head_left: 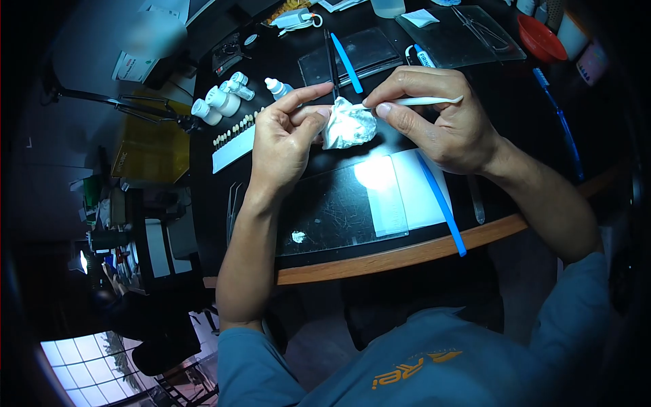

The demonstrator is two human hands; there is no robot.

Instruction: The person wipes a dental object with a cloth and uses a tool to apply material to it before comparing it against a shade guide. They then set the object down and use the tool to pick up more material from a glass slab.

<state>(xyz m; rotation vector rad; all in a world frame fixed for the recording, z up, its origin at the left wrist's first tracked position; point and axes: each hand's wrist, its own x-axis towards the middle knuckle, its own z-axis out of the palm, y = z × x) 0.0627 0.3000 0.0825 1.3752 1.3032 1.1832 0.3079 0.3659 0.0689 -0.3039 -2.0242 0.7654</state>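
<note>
Head view: above the dark tabletop (532, 102), the left hand (281, 139) and the right hand (444, 112) meet at a crumpled white wad (350, 127) (tissue or cloth, the weave is too bright to tell). The left fingers grip its left edge, thumb pressed inward, while the index finger is extended along the top, near a slim black tool (332, 57); whether it touches that tool I cannot tell. The right thumb and index finger are closed in a pinch on a slender white tool (424, 101), whose curved end points away to the right and whose other end meets the wad.

To work well here, I would pinch the tool close to the wad, so that little of it can swing, and rest the spare right fingers lightly against something steady. The left grip should be firm enough to stop the wad slipping, yet loose enough not to crush its folds. Pressure is best light and even, along the tool's length, with the wad directly under the light. The curved end needs free space, and both wrists should clear the glass plate (322, 207) and the white sheet (424, 186) below.
</note>
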